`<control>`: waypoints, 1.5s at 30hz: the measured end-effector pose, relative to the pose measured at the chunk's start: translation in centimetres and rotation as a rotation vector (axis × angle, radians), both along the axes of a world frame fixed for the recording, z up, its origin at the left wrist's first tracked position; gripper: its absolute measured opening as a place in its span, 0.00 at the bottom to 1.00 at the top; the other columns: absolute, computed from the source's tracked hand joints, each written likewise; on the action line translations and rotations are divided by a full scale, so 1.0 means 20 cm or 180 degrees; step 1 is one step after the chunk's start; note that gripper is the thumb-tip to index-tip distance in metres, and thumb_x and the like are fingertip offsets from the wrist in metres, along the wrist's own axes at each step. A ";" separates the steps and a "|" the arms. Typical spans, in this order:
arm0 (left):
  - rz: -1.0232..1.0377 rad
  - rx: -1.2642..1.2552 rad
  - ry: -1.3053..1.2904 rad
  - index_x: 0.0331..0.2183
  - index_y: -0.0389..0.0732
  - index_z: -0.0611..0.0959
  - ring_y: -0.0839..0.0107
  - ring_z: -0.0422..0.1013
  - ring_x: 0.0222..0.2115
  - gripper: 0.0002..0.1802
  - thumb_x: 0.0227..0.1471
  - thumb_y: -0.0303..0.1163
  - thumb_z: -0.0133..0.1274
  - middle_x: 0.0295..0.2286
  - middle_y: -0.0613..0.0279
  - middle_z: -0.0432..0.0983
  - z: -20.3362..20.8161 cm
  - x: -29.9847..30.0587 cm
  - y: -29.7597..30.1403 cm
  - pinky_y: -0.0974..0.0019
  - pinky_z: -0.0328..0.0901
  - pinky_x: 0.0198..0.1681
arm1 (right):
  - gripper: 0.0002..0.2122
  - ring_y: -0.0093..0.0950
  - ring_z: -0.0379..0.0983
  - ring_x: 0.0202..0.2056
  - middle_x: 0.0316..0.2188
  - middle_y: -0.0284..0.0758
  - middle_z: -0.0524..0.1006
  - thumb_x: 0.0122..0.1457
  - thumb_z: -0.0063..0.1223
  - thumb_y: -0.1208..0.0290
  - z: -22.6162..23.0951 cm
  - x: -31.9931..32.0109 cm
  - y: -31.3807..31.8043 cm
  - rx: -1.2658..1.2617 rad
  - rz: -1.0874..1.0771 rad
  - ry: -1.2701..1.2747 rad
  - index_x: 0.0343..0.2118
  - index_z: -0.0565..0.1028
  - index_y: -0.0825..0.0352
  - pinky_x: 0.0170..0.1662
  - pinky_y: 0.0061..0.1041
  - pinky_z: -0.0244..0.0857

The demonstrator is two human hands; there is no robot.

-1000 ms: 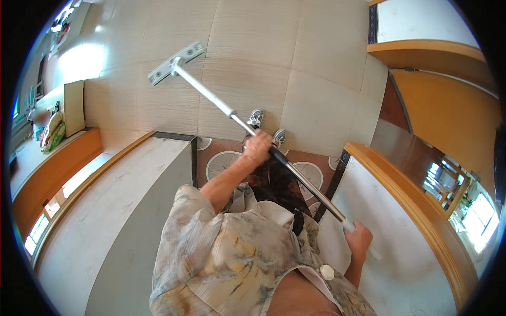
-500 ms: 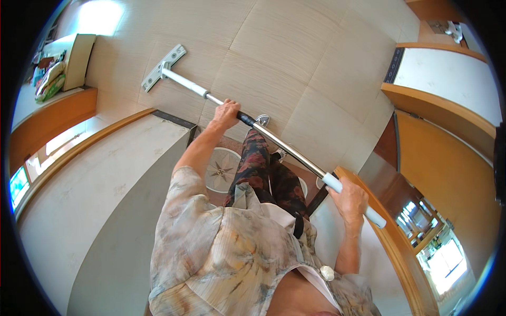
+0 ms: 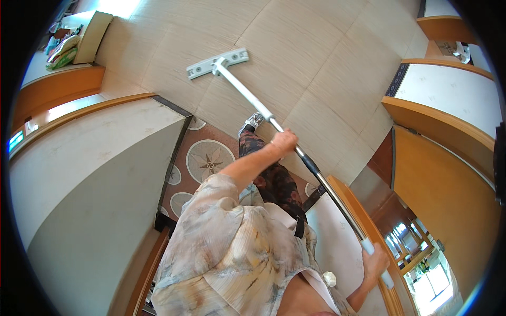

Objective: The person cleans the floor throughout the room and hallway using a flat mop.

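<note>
A flat mop [image 3: 242,89] slants across the view, its pale grey head on the tiled floor ahead of me. My left hand [image 3: 285,141] is closed round the metal pole, just below the white upper sleeve and above the black collar. At the far end of the pole, my right hand [image 3: 375,260] wraps round the light grey grip, whose tip sticks out below the fist. One shoe [image 3: 253,122] stands on the floor close to the pole. My other foot is hidden.
Beige tiles [image 3: 327,105] spread ahead, and a red-brown doorway floor with round patterns [image 3: 210,161] lies below. A wall end [image 3: 105,147] stands at left, with an orange-wood door [image 3: 443,184] at right. Wood trim [image 3: 345,203] runs close beside the pole. A counter with bags [image 3: 63,55] is far left.
The mop head has swung to the right and turned more level. Both hands have moved right and lower, still on the pole. My body has shifted, showing more of the patterned floor.
</note>
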State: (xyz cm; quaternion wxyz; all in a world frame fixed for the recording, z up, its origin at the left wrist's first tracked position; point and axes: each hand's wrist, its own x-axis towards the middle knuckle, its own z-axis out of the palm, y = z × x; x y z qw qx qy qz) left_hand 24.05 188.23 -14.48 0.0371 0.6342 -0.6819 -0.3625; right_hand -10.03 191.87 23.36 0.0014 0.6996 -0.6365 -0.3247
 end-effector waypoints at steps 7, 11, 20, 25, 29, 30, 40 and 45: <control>-0.0194 -0.0043 0.0526 0.22 0.44 0.82 0.63 0.70 0.36 0.08 0.33 0.36 0.59 0.25 0.64 0.77 0.19 -0.69 0.08 0.63 0.70 0.32 | 0.10 0.45 0.72 0.23 0.17 0.44 0.74 0.39 0.61 0.65 0.19 -0.59 0.17 -0.0302 -0.0219 0.0543 0.17 0.72 0.63 0.26 0.44 0.62; -0.0040 -0.0121 0.0550 0.22 0.44 0.82 0.63 0.69 0.37 0.07 0.34 0.33 0.58 0.24 0.64 0.76 0.26 -0.71 0.15 0.63 0.70 0.31 | 0.10 0.46 0.71 0.23 0.17 0.44 0.74 0.38 0.60 0.66 0.15 -0.75 0.27 -0.0325 -0.0113 0.0467 0.17 0.71 0.64 0.26 0.44 0.62; 0.0642 0.0222 -0.0553 0.23 0.43 0.80 0.61 0.70 0.34 0.07 0.33 0.30 0.56 0.25 0.62 0.74 -0.07 0.15 0.00 0.59 0.71 0.29 | 0.11 0.47 0.72 0.26 0.19 0.45 0.74 0.42 0.60 0.62 -0.36 -0.10 -0.16 0.0266 -0.0002 -0.0537 0.22 0.72 0.63 0.28 0.44 0.63; 0.0982 0.0064 -0.0715 0.23 0.43 0.79 0.62 0.69 0.38 0.05 0.35 0.29 0.54 0.25 0.60 0.75 -0.17 0.93 -0.04 0.60 0.70 0.35 | 0.13 0.46 0.72 0.26 0.19 0.43 0.74 0.42 0.61 0.60 -0.50 0.65 -0.47 0.0324 0.0359 -0.0864 0.23 0.71 0.62 0.28 0.41 0.63; 0.1102 0.0063 -0.0526 0.22 0.42 0.80 0.60 0.70 0.37 0.06 0.34 0.29 0.54 0.26 0.60 0.75 -0.20 1.17 -0.03 0.61 0.70 0.36 | 0.10 0.43 0.72 0.23 0.18 0.39 0.75 0.43 0.60 0.64 -0.47 0.93 -0.65 0.0263 0.1035 -0.1054 0.22 0.70 0.62 0.27 0.41 0.63; 0.1133 0.0199 -0.0430 0.24 0.42 0.81 0.60 0.70 0.38 0.07 0.35 0.31 0.55 0.27 0.60 0.76 -0.20 1.18 -0.03 0.60 0.70 0.36 | 0.10 0.43 0.72 0.23 0.18 0.39 0.75 0.42 0.61 0.65 -0.45 0.96 -0.68 0.0231 0.1107 -0.0934 0.22 0.70 0.62 0.27 0.41 0.63; 0.0734 0.0348 0.0201 0.23 0.37 0.83 0.58 0.71 0.36 0.09 0.35 0.31 0.55 0.26 0.53 0.77 0.01 0.15 -0.24 0.59 0.72 0.30 | 0.08 0.45 0.70 0.21 0.16 0.42 0.73 0.37 0.60 0.69 0.08 0.21 -0.73 -0.0170 0.0821 0.0054 0.22 0.72 0.61 0.26 0.42 0.61; 0.0101 0.0421 0.0923 0.24 0.42 0.84 0.58 0.71 0.36 0.09 0.36 0.35 0.58 0.26 0.58 0.78 0.18 -0.33 -0.24 0.60 0.69 0.37 | 0.07 0.46 0.71 0.22 0.16 0.44 0.73 0.36 0.58 0.70 0.30 -0.22 -0.56 -0.0285 0.0487 0.0550 0.21 0.73 0.62 0.26 0.44 0.62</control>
